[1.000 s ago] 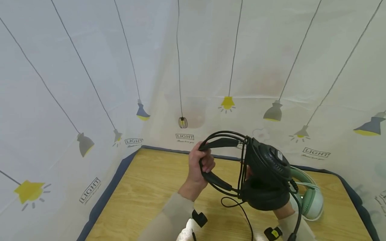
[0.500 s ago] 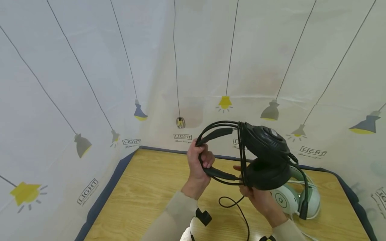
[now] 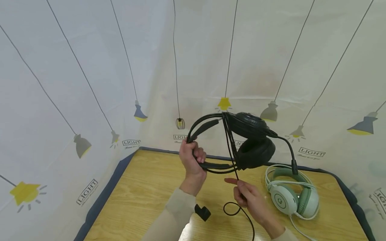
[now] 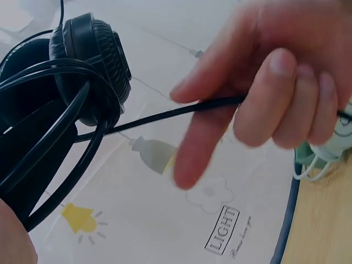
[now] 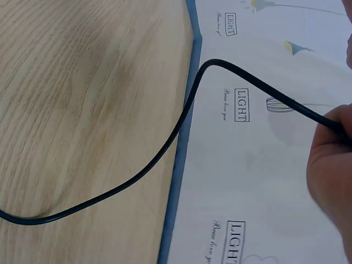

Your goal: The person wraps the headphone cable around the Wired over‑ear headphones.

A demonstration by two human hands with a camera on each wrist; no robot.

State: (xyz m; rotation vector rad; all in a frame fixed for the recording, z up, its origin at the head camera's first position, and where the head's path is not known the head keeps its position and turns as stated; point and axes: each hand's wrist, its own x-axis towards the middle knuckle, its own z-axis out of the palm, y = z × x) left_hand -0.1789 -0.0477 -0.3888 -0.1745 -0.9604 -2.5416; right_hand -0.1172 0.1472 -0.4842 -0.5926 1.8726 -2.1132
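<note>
Black over-ear headphones (image 3: 254, 152) with a microphone boom (image 3: 291, 150) are held above the table, ear cups to the right. My left hand (image 3: 193, 160) grips them by the headband. Several turns of black cable (image 4: 60, 66) wrap across the headphones beside the ear cups. Below them, my right hand (image 3: 251, 201) grips the cable under curled fingers, the index finger stretched out. A taut length of cable (image 4: 159, 116) runs from the ear cups to that hand. In the right wrist view, the loose cable (image 5: 148, 168) leaves the hand in a curve.
Mint-and-white headphones (image 3: 278, 199), wrapped in their own white cable, lie on the right of the wooden table (image 3: 144, 187). A white cloth printed with hanging lamps stands behind, and a dark blue edging (image 3: 111, 185) borders the table.
The black headphones have moved up and left with my left hand. My right hand has come out from behind the ear cups and drawn down, now pulling a length of cable taut.
</note>
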